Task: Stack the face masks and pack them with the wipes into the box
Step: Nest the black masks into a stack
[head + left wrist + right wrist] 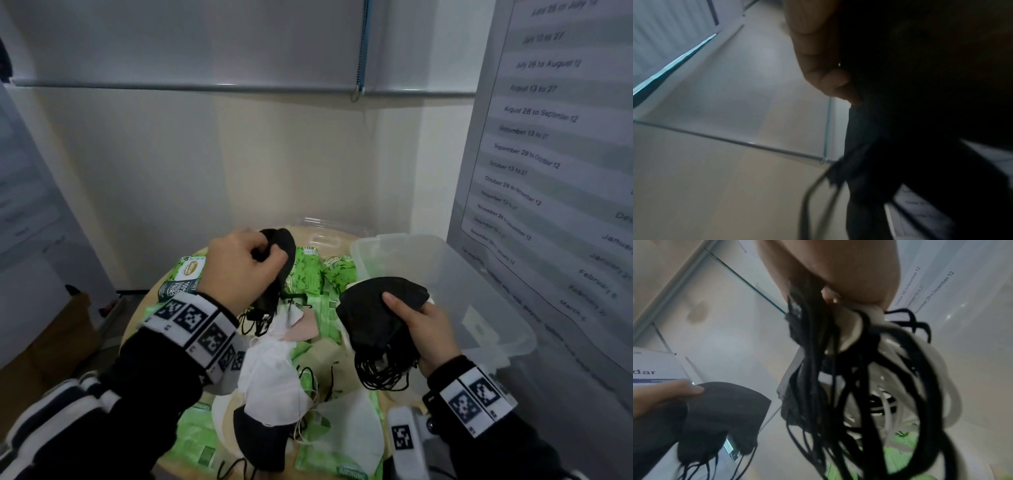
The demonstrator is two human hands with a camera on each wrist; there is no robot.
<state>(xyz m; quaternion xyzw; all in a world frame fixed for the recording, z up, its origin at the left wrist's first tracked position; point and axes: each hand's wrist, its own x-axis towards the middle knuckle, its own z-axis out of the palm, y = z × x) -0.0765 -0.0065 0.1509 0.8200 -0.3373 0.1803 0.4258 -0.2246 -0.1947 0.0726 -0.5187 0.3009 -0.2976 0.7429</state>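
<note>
An office corner, by the look of it — a printed pay-period calendar [548, 137] (date ranges, July to March) hangs at three o'clock, a roller blind [205, 41] at twelve — plain cream walls.

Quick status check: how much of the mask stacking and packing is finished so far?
Done: a stack of masks, black on top, is gathered in the right hand.
In hand: the left hand grips one more black mask, raised over the table.
Left: white masks, a black one and the green wipe packs lie loose on the table; the clear box looks empty.
</note>
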